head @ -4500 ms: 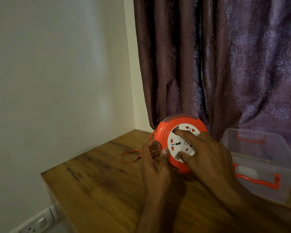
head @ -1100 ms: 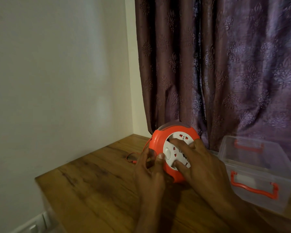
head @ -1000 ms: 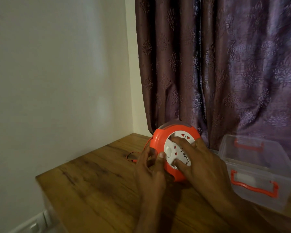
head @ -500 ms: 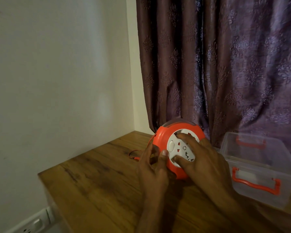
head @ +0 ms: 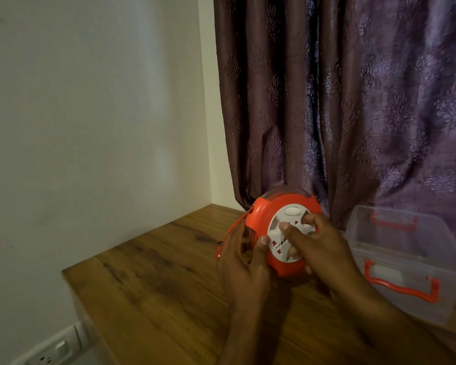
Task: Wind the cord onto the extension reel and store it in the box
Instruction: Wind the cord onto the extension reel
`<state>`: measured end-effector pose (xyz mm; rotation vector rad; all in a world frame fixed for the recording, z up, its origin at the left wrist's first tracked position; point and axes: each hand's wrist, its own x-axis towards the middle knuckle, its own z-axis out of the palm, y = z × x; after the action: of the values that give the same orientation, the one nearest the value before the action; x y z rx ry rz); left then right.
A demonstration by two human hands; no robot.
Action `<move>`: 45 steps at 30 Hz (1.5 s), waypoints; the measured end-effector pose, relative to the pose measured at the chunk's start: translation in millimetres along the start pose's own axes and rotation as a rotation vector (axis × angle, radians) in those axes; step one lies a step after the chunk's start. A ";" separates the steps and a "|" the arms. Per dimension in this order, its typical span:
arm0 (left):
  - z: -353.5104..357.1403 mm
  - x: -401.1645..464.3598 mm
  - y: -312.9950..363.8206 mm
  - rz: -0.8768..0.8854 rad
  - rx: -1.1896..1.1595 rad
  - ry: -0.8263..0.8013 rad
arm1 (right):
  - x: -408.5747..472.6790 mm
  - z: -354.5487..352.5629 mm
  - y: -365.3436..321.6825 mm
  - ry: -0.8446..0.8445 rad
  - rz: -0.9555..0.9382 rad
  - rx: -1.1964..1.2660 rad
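Reel (head: 261, 219) upright on table (head: 156, 299), box (head: 406, 259) just beside it.
Left hand (head: 244, 264) grips orange rim; right hand (head: 319, 248) fingers curled on white socket face (cord (head: 219, 252) end trails left).

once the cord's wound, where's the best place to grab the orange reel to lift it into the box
Probably by the orange rim, one hand on each side, coming from above. The reel stands on edge, so its round housing offers a firmer grip than the flat white socket face, which turns.
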<state>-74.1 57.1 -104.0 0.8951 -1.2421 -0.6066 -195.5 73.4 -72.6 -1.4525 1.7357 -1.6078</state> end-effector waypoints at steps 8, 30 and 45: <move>-4.9 5.0 -6.8 -0.041 -0.048 0.071 | -7.3 -7.5 -9.3 -0.001 -0.444 -0.568; -4.5 1.7 -6.4 -0.095 -0.124 0.024 | -2.7 -5.9 -0.2 -0.023 -0.463 -0.703; -0.9 0.6 -5.4 -0.057 -0.076 -0.024 | 0.3 -5.3 -1.2 0.111 -0.090 -0.283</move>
<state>-72.7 53.9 -108.3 0.8641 -1.2107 -0.7069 -199.4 76.1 -69.9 -1.6154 2.0569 -1.5626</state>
